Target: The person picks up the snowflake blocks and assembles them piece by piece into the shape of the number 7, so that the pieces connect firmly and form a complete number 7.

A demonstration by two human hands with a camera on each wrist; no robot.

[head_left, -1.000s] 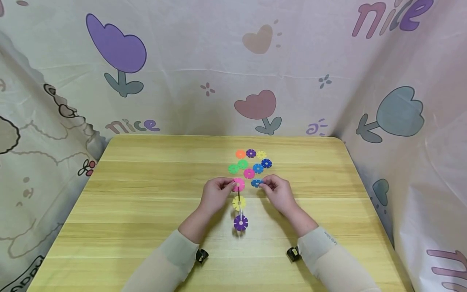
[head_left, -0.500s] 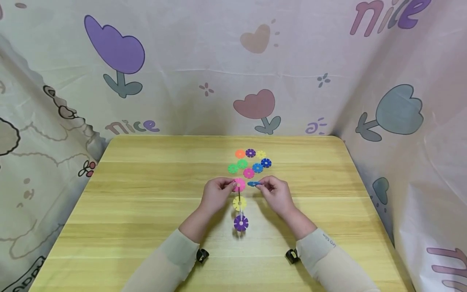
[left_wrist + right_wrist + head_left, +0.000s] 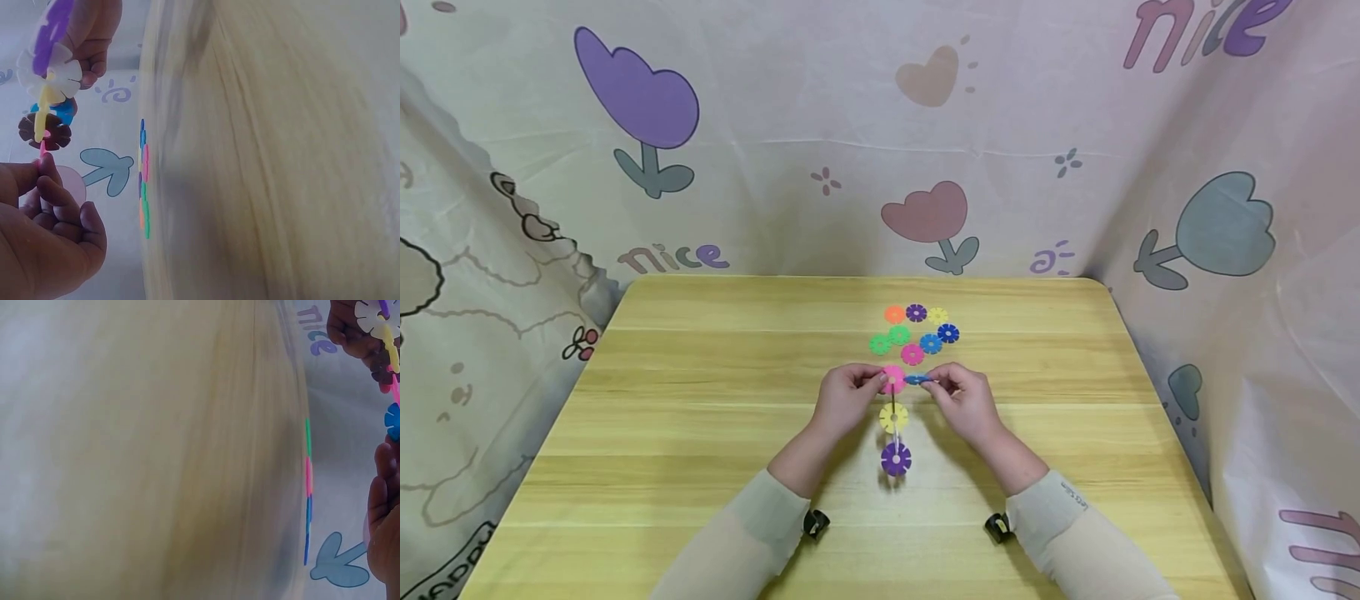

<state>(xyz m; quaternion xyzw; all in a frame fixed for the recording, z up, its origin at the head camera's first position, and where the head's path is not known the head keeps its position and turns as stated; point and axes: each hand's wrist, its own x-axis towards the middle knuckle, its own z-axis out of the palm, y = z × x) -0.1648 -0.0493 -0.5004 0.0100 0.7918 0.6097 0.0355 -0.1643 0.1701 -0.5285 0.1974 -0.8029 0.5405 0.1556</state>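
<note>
Pinch grips: left hand (image 3: 846, 402) on pink disc (image 3: 894, 381), right hand (image 3: 967, 402) on blue disc (image 3: 914, 380), discs' contact unclear.

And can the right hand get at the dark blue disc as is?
Probably not yet: the right hand is pinching a lighter blue disc. Otherwise the way to the dark blue disc looks free.

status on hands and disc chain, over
Left hand pinches linked pink disc. Right hand pinches blue disc beside it, contact unclear. Nothing visibly in the way.
</note>
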